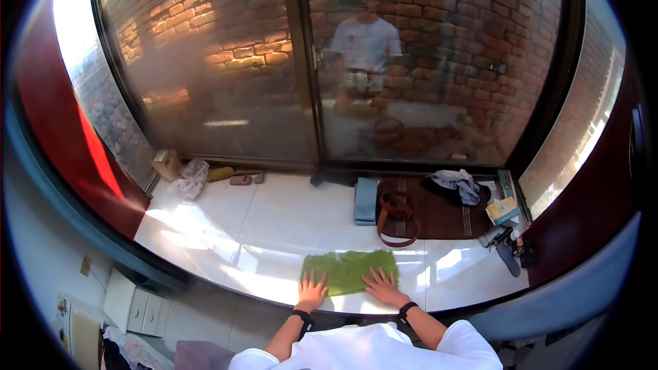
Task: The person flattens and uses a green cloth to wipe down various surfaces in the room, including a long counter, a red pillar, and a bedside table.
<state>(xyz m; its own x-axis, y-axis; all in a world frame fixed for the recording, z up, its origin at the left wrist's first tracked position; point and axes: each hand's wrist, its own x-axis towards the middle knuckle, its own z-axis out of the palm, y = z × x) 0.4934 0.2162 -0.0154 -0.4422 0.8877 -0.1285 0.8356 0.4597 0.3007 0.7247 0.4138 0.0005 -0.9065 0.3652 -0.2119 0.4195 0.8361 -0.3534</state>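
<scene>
A green fuzzy cloth [351,270] lies spread flat on the white tiled sill, close to its front edge. My left hand [312,292] rests on the cloth's left side with fingers spread. On its right side lies my right hand [385,288], also flat with the fingers apart. Neither hand grips the cloth. Both wrists wear a black band. Behind the cloth, to the right, a coiled brown belt [399,223] lies partly on a dark brown mat [439,216], beside a folded light blue cloth [365,200].
At the right are crumpled grey clothing [458,183], a yellow-and-teal box [502,210] and small bottles. A clear plastic bag [188,179], a yellow-green roll [220,174] and a pinkish block [240,180] sit at the back left. Sliding glass [205,62] closes off the back, reflecting a person.
</scene>
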